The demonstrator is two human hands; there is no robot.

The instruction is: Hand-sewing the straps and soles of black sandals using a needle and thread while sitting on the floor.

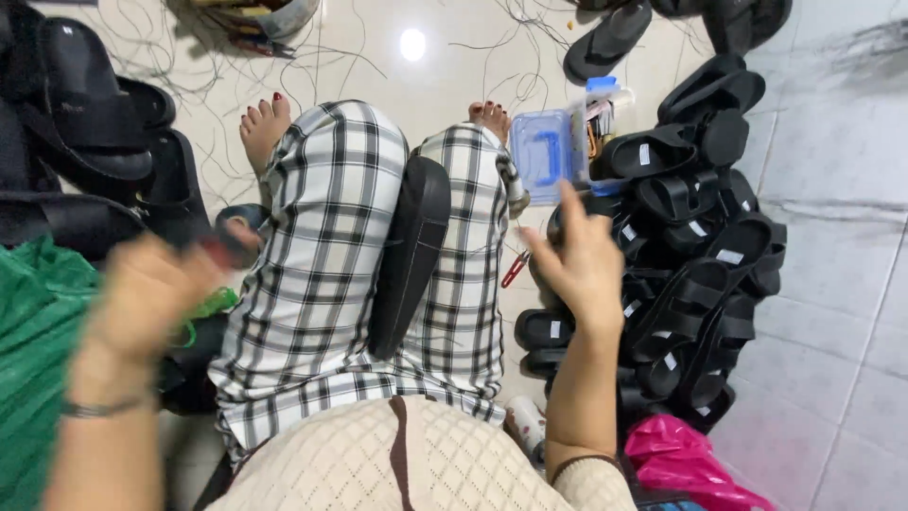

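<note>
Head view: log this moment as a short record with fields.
Setting: tiled floor, person seated, legs stretched out
Lap: black sandal lying between the knees
Left hand: blurred, raised near a green cloth
Right hand: fingers spread over the sandal pile
Nearby: blue plastic box, red snips, pink bag

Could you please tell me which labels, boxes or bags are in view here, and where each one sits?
White labels: small rectangles on the black sandals piled at right.
Blue box: clear plastic, rectangular, on the floor beside the right foot.
Pink bag: crumpled plastic, bottom right, below the sandals.
</note>
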